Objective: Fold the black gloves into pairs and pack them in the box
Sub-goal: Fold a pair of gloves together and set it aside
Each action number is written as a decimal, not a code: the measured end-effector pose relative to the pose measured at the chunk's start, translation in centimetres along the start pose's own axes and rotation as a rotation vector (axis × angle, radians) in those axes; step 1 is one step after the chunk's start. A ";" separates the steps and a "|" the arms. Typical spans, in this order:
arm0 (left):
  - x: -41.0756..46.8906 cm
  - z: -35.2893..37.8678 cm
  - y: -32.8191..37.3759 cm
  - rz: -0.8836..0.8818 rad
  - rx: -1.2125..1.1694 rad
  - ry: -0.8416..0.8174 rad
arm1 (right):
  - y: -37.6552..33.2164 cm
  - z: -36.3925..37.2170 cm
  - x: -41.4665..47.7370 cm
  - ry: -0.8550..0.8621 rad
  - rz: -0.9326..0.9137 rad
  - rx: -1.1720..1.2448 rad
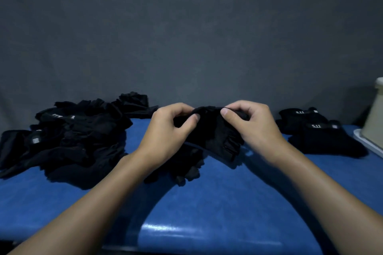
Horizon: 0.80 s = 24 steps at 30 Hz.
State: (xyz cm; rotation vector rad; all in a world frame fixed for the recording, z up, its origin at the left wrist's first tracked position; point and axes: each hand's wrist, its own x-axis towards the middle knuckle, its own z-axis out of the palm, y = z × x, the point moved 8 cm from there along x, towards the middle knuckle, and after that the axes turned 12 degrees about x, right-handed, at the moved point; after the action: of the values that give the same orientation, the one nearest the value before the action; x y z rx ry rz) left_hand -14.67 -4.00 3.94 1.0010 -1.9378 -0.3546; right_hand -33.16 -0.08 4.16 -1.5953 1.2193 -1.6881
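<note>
A black fingerless glove (215, 132) is held up over the middle of the blue table (207, 203). My left hand (167, 130) pinches its top edge on the left, and my right hand (252, 124) pinches the same edge on the right. The glove's short fingers hang down toward me. Under it on the table lies another black glove (186, 170), partly hidden by my left wrist. A loose heap of black gloves (68, 136) covers the table's left side. Folded black gloves (317, 132) with white labels sit at the right.
A beige box (376, 118) stands at the far right edge on a white tray (366, 143), both cut off by the frame. A dark grey cloth backdrop (186, 37) hangs behind the table.
</note>
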 end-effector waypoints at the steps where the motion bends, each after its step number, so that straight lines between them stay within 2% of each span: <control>1: 0.2 0.2 0.1 -0.001 -0.012 0.016 | 0.1 -0.4 -0.1 0.002 0.010 -0.001; 12: 1.6 2.5 0.1 -0.208 -0.289 0.096 | 0.8 -3.4 -0.6 0.017 0.080 0.162; 16: 1.1 3.3 -0.5 -0.315 -0.355 0.003 | 1.6 -3.6 -0.6 0.047 0.138 0.105; 19: 0.6 3.6 -0.3 -0.310 -0.291 -0.082 | 2.1 -3.5 -0.5 0.047 0.197 0.073; 24: 0.0 3.7 -0.9 -0.320 -0.276 -0.090 | 2.9 -3.8 -0.7 0.063 0.246 0.008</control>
State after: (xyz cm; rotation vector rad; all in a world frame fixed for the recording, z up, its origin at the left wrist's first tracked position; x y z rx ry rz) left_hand -17.28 -5.10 1.39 1.1246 -1.7452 -0.8376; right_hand -37.30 0.11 1.71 -1.3347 1.3762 -1.5933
